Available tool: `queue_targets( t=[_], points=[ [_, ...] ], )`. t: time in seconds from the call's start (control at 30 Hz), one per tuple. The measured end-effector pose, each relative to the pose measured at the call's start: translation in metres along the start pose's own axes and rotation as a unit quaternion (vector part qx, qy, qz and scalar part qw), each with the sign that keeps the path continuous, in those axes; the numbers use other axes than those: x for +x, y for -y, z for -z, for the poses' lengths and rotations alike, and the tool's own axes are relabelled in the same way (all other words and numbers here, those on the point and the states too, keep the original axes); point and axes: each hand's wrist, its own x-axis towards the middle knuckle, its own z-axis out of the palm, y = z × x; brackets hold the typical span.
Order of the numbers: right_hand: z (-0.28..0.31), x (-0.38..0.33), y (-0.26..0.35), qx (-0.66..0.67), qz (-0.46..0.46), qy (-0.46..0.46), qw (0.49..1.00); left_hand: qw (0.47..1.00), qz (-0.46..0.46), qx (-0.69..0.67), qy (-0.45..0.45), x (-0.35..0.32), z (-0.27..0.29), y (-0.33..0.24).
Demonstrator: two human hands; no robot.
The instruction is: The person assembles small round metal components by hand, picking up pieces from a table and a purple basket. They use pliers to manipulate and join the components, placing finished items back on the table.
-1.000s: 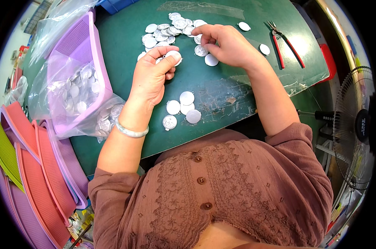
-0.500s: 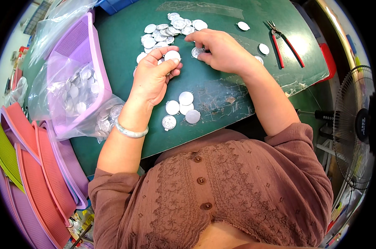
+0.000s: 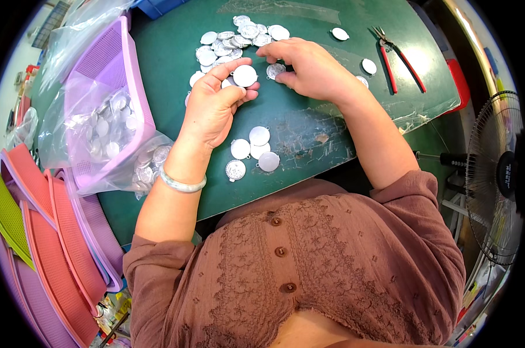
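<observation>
My left hand (image 3: 215,100), a pale bangle on its wrist, pinches a round silver medallion (image 3: 245,75) with a small loop on its rim. Part of a second disc shows beneath it, against the fingers. The curved fingers of my right hand (image 3: 309,68) are round another silver medallion (image 3: 275,71), the thumb over its edge; the far fingertips are hidden. Just beyond both hands lies a heap of similar medallions (image 3: 239,42). Closer to me is a small group of medallions (image 3: 259,136), most plain side up, one showing a patterned face.
Red-handled pliers (image 3: 398,64) lie at the right of the green table (image 3: 314,151), near a few loose medallions (image 3: 339,33). At left stands a purple basket (image 3: 136,75) with bagged medallions (image 3: 106,124). Stacked coloured baskets (image 3: 48,232) are lower left; a fan (image 3: 494,180) stands right.
The medallion in my left hand has shifted slightly right and up, and more of the disc beneath shows. My right hand has moved slightly away from me, its medallion shifting a little with it.
</observation>
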Motion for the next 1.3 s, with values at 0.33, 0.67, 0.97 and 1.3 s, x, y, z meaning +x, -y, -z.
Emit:
queue_targets(
  t=[0.33,0.67,0.97,1.3],
  points=[
    [0.0,-0.001,0.002,-0.016,0.019,0.002,1.0,0.999,0.006,0.029,-0.022,-0.001,-0.004,-0.001],
    [0.001,0.0,0.004,-0.014,0.026,0.002,1.0,0.997,0.018,0.075,-0.002,-0.004,-0.007,-0.003],
    [-0.002,0.0,0.0,-0.033,0.045,0.014,0.998,0.972,0.096,0.201,0.074,-0.009,-0.011,-0.009],
    [-0.003,-0.001,0.001,-0.033,0.04,0.022,0.998,0.958,0.127,0.239,0.089,-0.009,-0.01,-0.006]
  ],
)
